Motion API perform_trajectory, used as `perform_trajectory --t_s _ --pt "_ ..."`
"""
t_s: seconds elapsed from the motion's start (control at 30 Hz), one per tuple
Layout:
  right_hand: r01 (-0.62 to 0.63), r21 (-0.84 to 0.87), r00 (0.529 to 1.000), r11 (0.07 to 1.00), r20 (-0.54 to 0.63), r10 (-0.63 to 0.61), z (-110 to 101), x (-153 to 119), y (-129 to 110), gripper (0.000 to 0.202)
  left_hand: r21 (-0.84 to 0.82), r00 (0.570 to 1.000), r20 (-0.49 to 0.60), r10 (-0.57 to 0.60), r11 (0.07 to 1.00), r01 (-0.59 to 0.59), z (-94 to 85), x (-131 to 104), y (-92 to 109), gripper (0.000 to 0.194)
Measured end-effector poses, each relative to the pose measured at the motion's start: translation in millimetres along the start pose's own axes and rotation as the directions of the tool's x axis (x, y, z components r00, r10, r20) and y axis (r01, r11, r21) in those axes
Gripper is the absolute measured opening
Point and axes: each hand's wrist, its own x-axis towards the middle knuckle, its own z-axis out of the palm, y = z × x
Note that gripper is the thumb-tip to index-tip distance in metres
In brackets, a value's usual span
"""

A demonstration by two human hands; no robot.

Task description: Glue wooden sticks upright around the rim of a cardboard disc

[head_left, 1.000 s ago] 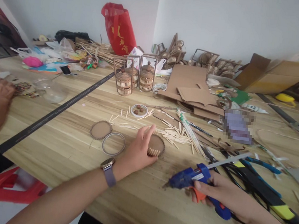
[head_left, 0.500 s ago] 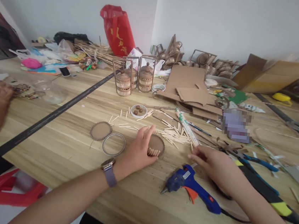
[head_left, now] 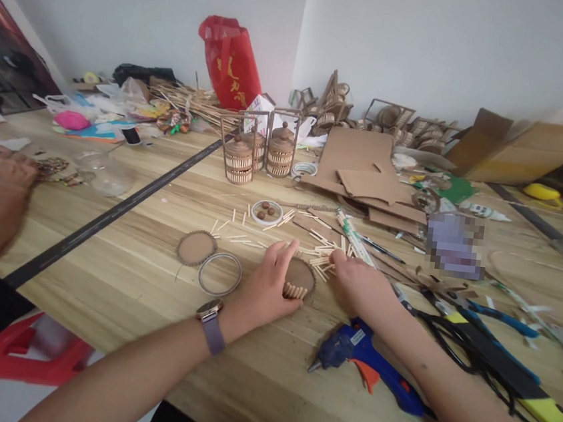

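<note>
My left hand [head_left: 274,284] is curled round the left edge of a brown cardboard disc [head_left: 301,275] with a row of short sticks standing on its near rim. My right hand [head_left: 353,272] has its fingers pressed together at the pile of pale sticks [head_left: 322,255]; whatever may be between the fingertips is hidden. A blue glue gun [head_left: 366,361] lies below my right hand. Left of my left hand are a pale ring [head_left: 220,274] and another cardboard disc [head_left: 196,248]. A small round dish [head_left: 266,213] holds several brown beads.
Small lidded baskets [head_left: 239,159] stand behind the dish. Cardboard pieces [head_left: 355,155] lie at the back. Pliers [head_left: 501,318] and cables are at the right. Another person's hands [head_left: 11,172] are at the left, near a clear jar [head_left: 104,173]. A red bag [head_left: 231,65] leans at the wall.
My right hand has moved left and forward, from beside the glue gun to the stick pile. My left hand stays at the disc. The view has shifted slightly.
</note>
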Motion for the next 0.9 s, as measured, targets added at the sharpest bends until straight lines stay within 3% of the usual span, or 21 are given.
perform_trajectory --t_s 0.13,0.23,0.37,0.43,0.63,0.9 --pt "0.028 0.093 0.999 0.995 0.03 -0.031 -14 -6 11 0.029 0.007 1.0 -0.001 0.017 1.0 -0.017 -0.1 0 -1 0.107" --pt "0.119 0.257 0.99 0.959 0.043 -0.134 -31 -13 19 0.023 0.005 1.0 -0.005 0.025 1.0 -0.025 0.0 1 -1 0.106" --pt "0.158 0.637 0.968 0.755 0.052 -0.246 -41 -19 16 0.009 0.019 1.0 -0.005 0.013 1.0 -0.013 0.3 1 -1 0.107" --pt "0.125 0.714 0.968 0.689 0.063 -0.241 -38 -19 10 0.008 0.026 1.0 -0.003 0.023 0.999 -0.023 0.1 1 -1 0.108" --pt "0.121 0.653 0.976 0.748 0.06 -0.21 -25 -19 -6 0.012 0.041 0.999 -0.005 0.042 0.998 -0.042 -0.2 1 -2 0.107" --pt "0.198 0.429 0.96 0.881 0.099 -0.263 -28 -21 -22 0.017 0.021 0.997 -0.014 0.08 0.997 -0.08 0.6 1 -3 0.103"
